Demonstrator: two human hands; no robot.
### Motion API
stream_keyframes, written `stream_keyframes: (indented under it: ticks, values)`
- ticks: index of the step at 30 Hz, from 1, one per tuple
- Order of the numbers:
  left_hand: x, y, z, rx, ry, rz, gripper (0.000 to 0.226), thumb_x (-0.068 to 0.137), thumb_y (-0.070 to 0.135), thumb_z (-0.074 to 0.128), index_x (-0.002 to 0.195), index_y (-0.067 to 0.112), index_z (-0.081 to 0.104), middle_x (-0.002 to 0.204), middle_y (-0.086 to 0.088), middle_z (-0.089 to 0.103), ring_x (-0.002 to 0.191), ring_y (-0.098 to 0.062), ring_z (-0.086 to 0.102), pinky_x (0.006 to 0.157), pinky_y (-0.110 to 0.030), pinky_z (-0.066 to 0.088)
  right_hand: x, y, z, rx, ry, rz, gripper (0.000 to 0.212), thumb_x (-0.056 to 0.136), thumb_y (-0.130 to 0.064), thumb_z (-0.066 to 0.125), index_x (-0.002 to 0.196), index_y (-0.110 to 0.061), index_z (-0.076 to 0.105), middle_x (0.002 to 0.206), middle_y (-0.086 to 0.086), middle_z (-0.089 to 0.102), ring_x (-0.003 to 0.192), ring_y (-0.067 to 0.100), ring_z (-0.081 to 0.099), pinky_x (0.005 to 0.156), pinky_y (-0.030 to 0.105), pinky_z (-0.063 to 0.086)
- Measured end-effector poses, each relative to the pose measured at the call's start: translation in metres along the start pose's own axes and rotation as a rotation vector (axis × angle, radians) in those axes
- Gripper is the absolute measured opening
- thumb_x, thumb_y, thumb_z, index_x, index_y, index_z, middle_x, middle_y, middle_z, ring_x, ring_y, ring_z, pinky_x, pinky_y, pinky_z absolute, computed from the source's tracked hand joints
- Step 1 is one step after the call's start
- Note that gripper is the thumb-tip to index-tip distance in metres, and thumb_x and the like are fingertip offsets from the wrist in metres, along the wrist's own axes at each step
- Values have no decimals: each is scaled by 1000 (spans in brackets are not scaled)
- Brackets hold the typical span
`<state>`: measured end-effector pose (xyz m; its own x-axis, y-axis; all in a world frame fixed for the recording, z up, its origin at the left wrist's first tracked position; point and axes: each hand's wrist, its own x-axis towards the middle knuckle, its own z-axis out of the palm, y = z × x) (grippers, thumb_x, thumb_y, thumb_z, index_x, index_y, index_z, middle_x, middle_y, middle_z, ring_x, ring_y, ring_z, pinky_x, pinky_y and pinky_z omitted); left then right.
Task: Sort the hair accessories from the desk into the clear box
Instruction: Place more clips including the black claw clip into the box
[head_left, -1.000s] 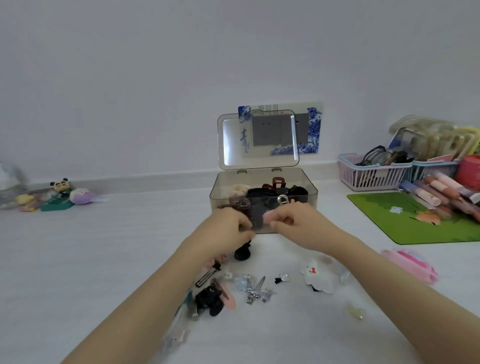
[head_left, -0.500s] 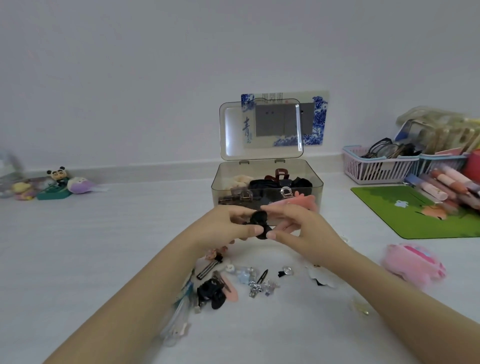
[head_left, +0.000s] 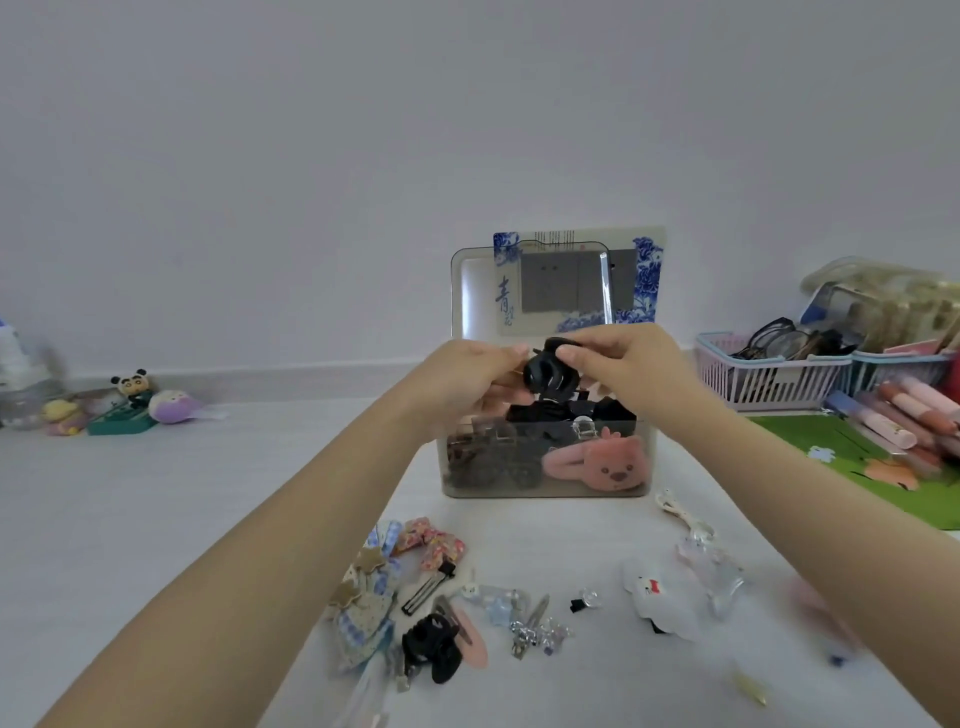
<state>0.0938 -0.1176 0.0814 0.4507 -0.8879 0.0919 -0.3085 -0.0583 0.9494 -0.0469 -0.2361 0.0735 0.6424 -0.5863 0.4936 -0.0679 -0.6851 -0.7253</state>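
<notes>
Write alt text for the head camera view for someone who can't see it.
Both hands, left hand and right hand, hold a black claw clip over the open clear box, which already holds dark clips and a pink plush clip. More hair accessories lie scattered on the white desk in front of the box.

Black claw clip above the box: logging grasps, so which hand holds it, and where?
Both hands: left hand and right hand pinch the black plastic claw clip at opposite ends.

Glossy black plastic claw clip (head_left: 550, 375) above the smooth, transparent plastic clear box (head_left: 545, 483); inside it, a plush pink clip (head_left: 597, 462).
</notes>
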Motion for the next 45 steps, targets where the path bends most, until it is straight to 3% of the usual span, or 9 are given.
stream_keyframes:
  ticks: [5, 8, 14, 18, 24, 28, 33, 37, 45]
  values:
    - [36, -9, -1, 323, 60, -39, 24, 92, 32, 56, 95, 13, 71, 94, 0, 72, 75, -9, 65, 61, -20, 45, 37, 11, 9, -262, -150, 84, 22, 84, -29, 67, 104, -24, 73, 77, -1, 71, 64, 11, 60, 61, 17, 47]
    - [49, -22, -6, 534, -34, -61, 21, 88, 35, 61, 83, 17, 71, 85, 5, 69, 71, -7, 59, 64, -20, 43, 49, 26, 16, -374, -322, 164, 16, 79, -28, 72, 93, -19, 77, 68, 1, 69, 57, 11, 59, 57, 19, 48]
    - [63, -35, -8, 673, -163, -118, 11, 84, 25, 67, 91, 24, 76, 92, 12, 68, 93, -4, 57, 84, -18, 41, 59, 34, 17, -299, -648, 319, 22, 82, -22, 70, 101, -11, 74, 74, 6, 71, 51, 5, 63, 50, 15, 50]
    - [71, -41, -8, 665, -143, -141, 13, 83, 16, 69, 90, 23, 77, 88, 12, 68, 90, -4, 56, 82, -15, 39, 70, 34, 17, -270, -727, 408, 18, 84, -17, 67, 98, -6, 72, 82, 8, 72, 63, 12, 66, 54, 17, 53]
    - [82, -45, -5, 786, -96, -97, 14, 82, 15, 69, 89, 23, 77, 81, 13, 66, 85, -4, 55, 81, -15, 42, 81, 36, 18, -299, -646, 324, 13, 78, -14, 73, 88, -6, 75, 74, 6, 73, 65, 10, 68, 58, 15, 54]
    - [86, -45, -6, 818, -120, -103, 13, 82, 17, 70, 90, 25, 77, 101, 6, 72, 102, -11, 59, 94, -23, 47, 85, 38, 16, -306, -512, 269, 5, 77, -11, 73, 80, -7, 74, 79, 9, 74, 68, 12, 69, 63, 19, 58]
    - [88, -43, -9, 858, -215, -108, 14, 81, 18, 70, 87, 29, 77, 118, 7, 69, 121, -13, 54, 105, -32, 42, 79, 45, 28, -365, -523, 290, 13, 77, -4, 72, 87, 3, 73, 76, 15, 71, 49, 7, 65, 60, 19, 58]
    - [89, -37, -10, 875, -296, -131, 23, 81, 14, 66, 74, 34, 74, 104, 11, 73, 118, -13, 57, 101, -31, 46, 79, 43, 32, -391, -532, 287, 12, 76, -6, 72, 85, 0, 74, 76, 11, 72, 53, 11, 66, 65, 21, 58]
    - [88, -32, -5, 1019, -357, -109, 25, 86, 17, 56, 86, 34, 75, 79, 24, 64, 106, -12, 60, 96, -26, 44, 80, 32, 23, -441, -629, 322, 15, 75, -3, 73, 88, 4, 73, 74, 12, 72, 51, 9, 66, 64, 20, 59]
